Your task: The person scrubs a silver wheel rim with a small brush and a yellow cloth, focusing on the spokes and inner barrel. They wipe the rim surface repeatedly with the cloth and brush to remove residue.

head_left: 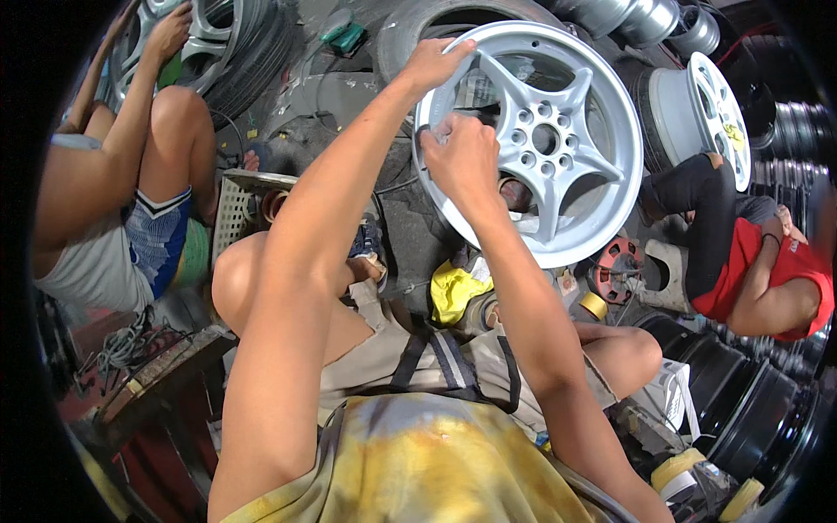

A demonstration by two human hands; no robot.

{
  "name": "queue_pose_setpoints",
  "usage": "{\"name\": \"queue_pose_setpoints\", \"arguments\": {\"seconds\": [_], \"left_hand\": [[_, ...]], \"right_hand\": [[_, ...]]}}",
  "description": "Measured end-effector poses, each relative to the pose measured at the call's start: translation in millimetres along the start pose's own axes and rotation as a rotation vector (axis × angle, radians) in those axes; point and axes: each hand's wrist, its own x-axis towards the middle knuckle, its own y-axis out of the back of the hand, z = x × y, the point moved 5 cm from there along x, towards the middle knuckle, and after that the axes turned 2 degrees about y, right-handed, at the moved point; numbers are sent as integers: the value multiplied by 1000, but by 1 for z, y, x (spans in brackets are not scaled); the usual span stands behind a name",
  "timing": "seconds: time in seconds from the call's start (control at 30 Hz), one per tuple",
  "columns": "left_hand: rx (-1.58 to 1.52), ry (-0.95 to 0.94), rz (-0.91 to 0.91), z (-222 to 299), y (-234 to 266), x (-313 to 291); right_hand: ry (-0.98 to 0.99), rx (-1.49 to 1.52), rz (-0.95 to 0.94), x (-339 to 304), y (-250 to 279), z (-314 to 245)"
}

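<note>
A silver-grey alloy wheel rim (547, 187) with several spokes and a ring of bolt holes stands tilted in front of me. My left hand (440, 66) grips its outer edge at the upper left. Lower down, my right hand (464, 155) is closed at the left side of the rim, its fingers curled against the edge. Something small and dark shows by those fingertips, too little of it to name. Behind the rim lies a tyre (405, 39), partly hidden by it.
On the left a person (161, 174) sits handling another wheel (205, 44). A person in red (758, 270) sits at right, near a white wheel (722, 122). A yellow cloth (458, 292) lies below the rim, with a red reel (617, 268) to its right. Black rims (758, 401) stand lower right.
</note>
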Motion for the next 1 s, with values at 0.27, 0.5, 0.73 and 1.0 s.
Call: {"name": "queue_pose_setpoints", "arguments": {"seconds": [0.27,0.5,0.73,1.0], "left_hand": [[-38,18,-15,-11,7,-6],[17,52,-7,-6,10,-3],[-78,88,-41,0,10,-10],[-105,87,-8,-6,13,-14]], "right_hand": [[81,-220,-285,-120,81,79],[424,-154,-43,-155,57,48],[378,-52,54,-98,7,9],[244,-135,-52,-153,61,69]]}}
